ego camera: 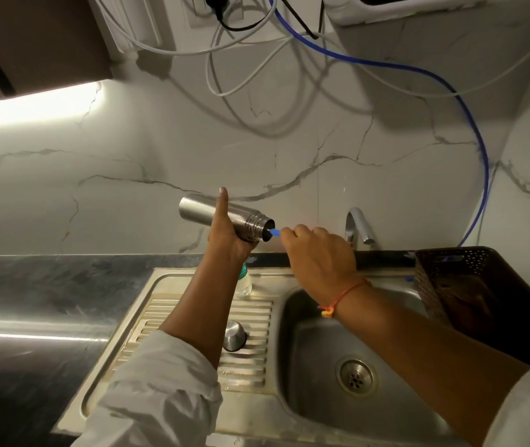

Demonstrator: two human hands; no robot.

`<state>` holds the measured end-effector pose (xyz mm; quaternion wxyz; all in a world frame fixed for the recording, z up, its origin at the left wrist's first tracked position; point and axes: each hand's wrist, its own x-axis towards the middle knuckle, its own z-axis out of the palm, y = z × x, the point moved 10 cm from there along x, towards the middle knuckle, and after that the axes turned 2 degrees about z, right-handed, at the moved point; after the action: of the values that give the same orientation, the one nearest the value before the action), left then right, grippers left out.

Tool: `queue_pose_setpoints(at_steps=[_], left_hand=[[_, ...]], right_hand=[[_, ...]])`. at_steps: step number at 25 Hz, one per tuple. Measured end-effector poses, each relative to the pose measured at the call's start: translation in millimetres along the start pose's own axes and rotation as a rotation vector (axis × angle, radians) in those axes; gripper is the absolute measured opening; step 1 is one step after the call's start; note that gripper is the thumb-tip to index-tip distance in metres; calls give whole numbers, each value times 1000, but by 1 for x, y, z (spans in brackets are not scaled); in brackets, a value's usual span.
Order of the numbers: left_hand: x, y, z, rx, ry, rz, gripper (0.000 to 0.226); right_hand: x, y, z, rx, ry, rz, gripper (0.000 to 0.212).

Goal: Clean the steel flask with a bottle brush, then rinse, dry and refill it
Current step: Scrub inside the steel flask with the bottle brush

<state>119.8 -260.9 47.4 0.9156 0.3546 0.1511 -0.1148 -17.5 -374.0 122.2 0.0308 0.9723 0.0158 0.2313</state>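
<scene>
Fingers (222, 206) round flask (199, 208), brush (275, 232) inside

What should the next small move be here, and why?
Probably pull the brush back a stroke: the left hand grips the flask sideways, the right hand pinches the brush, and only a short blue stub shows outside the mouth.
</scene>
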Motion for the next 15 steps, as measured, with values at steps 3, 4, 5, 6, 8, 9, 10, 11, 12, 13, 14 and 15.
queue_pose_setpoints(at_steps=[3, 4, 5, 6, 8, 9, 10, 11, 12, 13, 14, 15], left_hand=[[2, -5, -7, 1, 32, -6, 82], [1, -6, -6, -32, -3, -4, 74], [0, -7, -3, -83, -51, 2, 69], [-1, -7, 2, -141, -105, 9, 68], [-4, -7, 11, -247, -208, 18, 72], [-5, -7, 14, -263, -240, 20, 75], [-3, -7, 14, -252, -252, 19, 76], [-2, -5, 13, -215, -255, 18, 74], [-2, -4, 13, -159, -256, 13, 72], [-3, -4, 12, -109, -244, 2, 70], [-4, -5, 11, -92, -216, -7, 69], [-5, -7, 9, -95, -176, -7, 68]], right_hand=[[3, 2, 20, 547, -236, 203, 18], [-2, 9, 40, 928, -388, 438, 23], [-16, 1, 57, 1369, -563, 699, 26], [-30, -17, 63, 1755, -708, 903, 26], [-39, -38, 58, 2108, -813, 1025, 26], [-39, -39, 57, 2087, -813, 991, 25], [-37, -33, 58, 1961, -771, 927, 24], [-30, -21, 58, 1758, -675, 829, 21], [-22, -8, 55, 1505, -549, 711, 17], [-12, 4, 48, 1227, -421, 579, 15], [-4, 10, 39, 913, -320, 426, 15], [1, 8, 31, 637, -241, 291, 17]])
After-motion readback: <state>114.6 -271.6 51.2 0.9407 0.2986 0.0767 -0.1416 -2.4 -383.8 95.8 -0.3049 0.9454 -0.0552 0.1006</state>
